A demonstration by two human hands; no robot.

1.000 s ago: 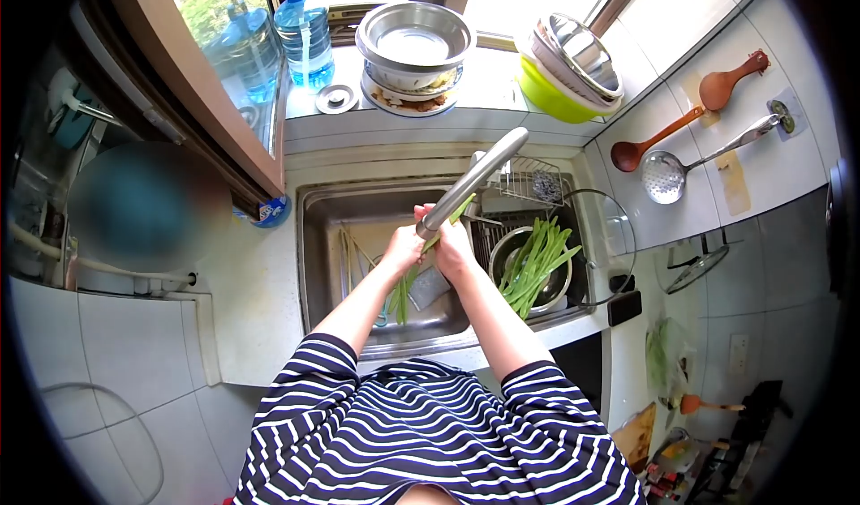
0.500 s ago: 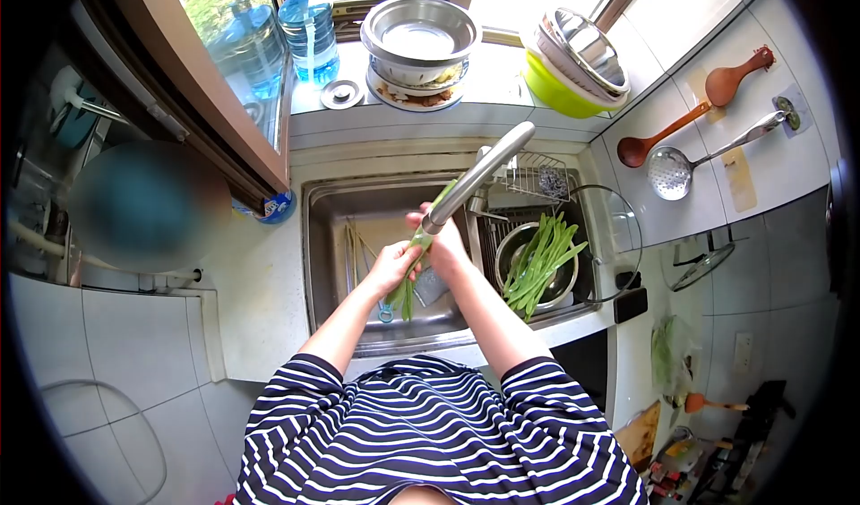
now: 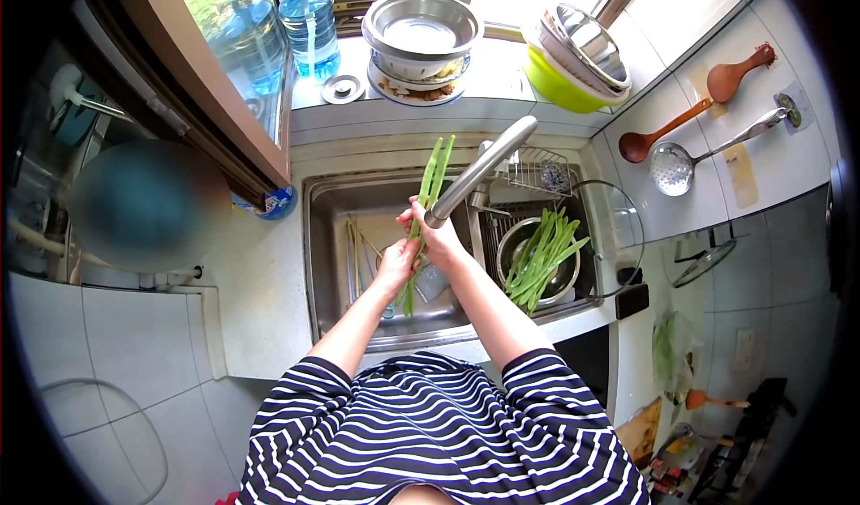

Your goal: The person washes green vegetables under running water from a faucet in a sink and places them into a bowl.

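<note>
Several long flat green beans [image 3: 432, 179] stand upright in a small bunch over the left basin of the sink [image 3: 328, 202], under the curved faucet [image 3: 488, 166]. My left hand [image 3: 397, 265] is closed round their lower part. Just above it, my right hand [image 3: 434, 236] grips the same bunch near the spout, which covers part of the fingers. To the right, more green beans [image 3: 543, 259] are heaped in a metal bowl [image 3: 571, 279] in the second basin. Chopsticks [image 3: 350, 259] lie in the left basin behind my left hand.
A wire rack [image 3: 540, 170] with a scrubber and a glass lid [image 3: 640, 236] stand beside the right basin. Metal basins [image 3: 421, 29], a green bowl [image 3: 557, 86] and a blue water jug [image 3: 309, 35] line the sill. A ladle [image 3: 638, 147] and a skimmer [image 3: 672, 166] hang at right.
The beans in my hands have swung more upright, and their tips now rise clear to the left of the faucet. My left hand has moved slightly down; the heap in the bowl looks the same.
</note>
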